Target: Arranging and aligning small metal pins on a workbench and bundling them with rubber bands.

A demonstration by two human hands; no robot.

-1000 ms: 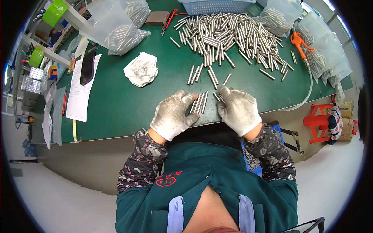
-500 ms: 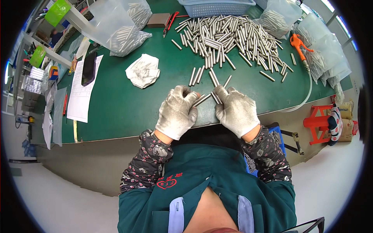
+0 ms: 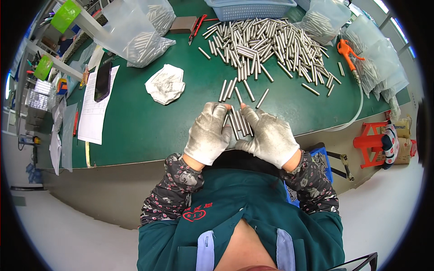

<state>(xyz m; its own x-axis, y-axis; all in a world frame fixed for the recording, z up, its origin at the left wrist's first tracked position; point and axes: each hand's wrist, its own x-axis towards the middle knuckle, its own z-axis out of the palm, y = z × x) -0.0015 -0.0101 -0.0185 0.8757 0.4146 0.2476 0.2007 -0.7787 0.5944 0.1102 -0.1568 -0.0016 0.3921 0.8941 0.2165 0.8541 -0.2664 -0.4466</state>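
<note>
Metal pins (image 3: pixel 241 123), now gathered together, sit between left hand (image 3: pixel 205 135) and right hand (image 3: pixel 272 139), each grip half-open against them

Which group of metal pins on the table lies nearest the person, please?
The small row between the left hand and right hand; the large pile lies farther away.

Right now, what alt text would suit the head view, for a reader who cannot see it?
Gloved left hand and right hand flank a row of metal pins on a green table. Beyond are a large pin heap and a blue basket.
</note>
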